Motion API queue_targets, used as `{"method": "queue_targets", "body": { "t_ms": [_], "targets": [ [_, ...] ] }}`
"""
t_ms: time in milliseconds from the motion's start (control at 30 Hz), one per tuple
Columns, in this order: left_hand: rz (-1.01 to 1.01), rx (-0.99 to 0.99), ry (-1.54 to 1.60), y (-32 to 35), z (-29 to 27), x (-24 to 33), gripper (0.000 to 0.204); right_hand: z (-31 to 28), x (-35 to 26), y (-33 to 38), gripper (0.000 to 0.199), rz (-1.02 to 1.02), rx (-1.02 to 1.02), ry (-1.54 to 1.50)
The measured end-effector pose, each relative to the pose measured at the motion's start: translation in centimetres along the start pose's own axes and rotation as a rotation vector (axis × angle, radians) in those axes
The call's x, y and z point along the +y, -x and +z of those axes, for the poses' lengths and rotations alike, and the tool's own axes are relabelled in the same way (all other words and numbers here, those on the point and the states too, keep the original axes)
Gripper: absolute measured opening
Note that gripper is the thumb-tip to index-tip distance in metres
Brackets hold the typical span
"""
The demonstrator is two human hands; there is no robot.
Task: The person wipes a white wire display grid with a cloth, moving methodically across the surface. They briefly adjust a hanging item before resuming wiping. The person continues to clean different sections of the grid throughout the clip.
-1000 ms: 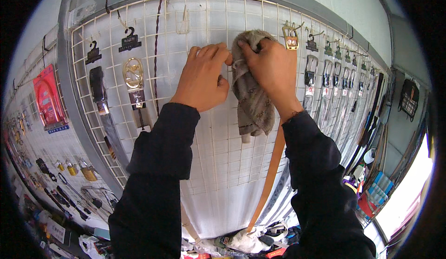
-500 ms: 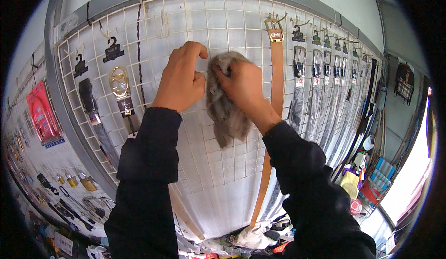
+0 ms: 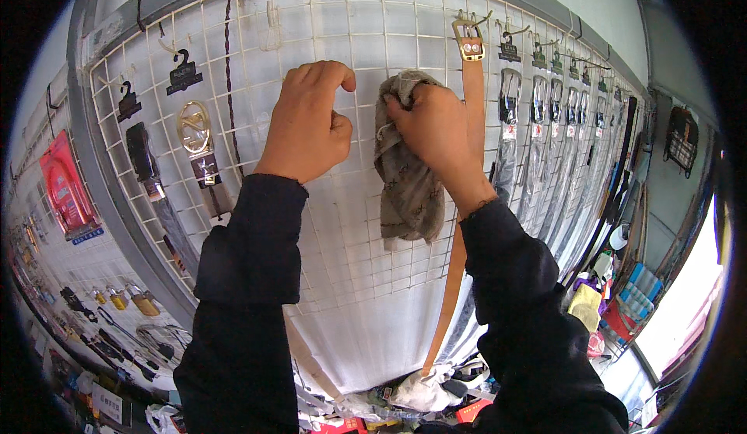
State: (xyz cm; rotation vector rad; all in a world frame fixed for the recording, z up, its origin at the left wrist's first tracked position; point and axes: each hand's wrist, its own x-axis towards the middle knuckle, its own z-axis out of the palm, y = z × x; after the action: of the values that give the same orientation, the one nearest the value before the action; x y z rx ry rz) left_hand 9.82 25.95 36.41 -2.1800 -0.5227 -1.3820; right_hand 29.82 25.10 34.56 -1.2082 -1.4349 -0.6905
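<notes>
My right hand (image 3: 434,127) grips the top of a grey cloth (image 3: 406,185) and holds it against a white wire grid panel (image 3: 358,37); the cloth hangs down below my fist. My left hand (image 3: 305,123) is raised beside it with fingers curled loosely, pressed near the grid and holding nothing that I can see. A tan leather belt (image 3: 454,271) hangs from a hook just right of my right hand, its gold buckle (image 3: 468,43) at the top.
More belts (image 3: 545,146) hang in a row along the grid to the right. A large gold buckle (image 3: 193,129) and dark belts hang at the left. Packages and bags lie at the floor below (image 3: 420,395). A red sign (image 3: 66,193) sits far left.
Both hands and the cloth sit lower and further left in view as the head turned. The left hand has come off the cloth and its fingers have curled.
</notes>
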Motion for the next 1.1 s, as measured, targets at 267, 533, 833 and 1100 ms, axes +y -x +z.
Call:
{"method": "queue_targets", "body": {
  "t_ms": [267,533,833,1100],
  "targets": [
    [0.047,0.015,-0.044,-0.1,0.3,0.4,0.042,0.3,-0.9,-3.1,0.047,0.102,0.097,-0.119],
    [0.016,-0.016,-0.052,-0.2,0.2,0.3,0.040,1.0,1.4,1.4,0.050,-0.023,0.071,-0.060],
    [0.034,0.039,-0.050,0.0,0.4,0.9,0.038,-0.1,4.6,-2.6,0.039,0.173,0.065,-0.292],
    [0.013,0.025,-0.056,-0.1,0.6,0.6,0.037,-0.5,4.3,0.0,0.043,0.002,0.098,-0.016]
  ]
}}
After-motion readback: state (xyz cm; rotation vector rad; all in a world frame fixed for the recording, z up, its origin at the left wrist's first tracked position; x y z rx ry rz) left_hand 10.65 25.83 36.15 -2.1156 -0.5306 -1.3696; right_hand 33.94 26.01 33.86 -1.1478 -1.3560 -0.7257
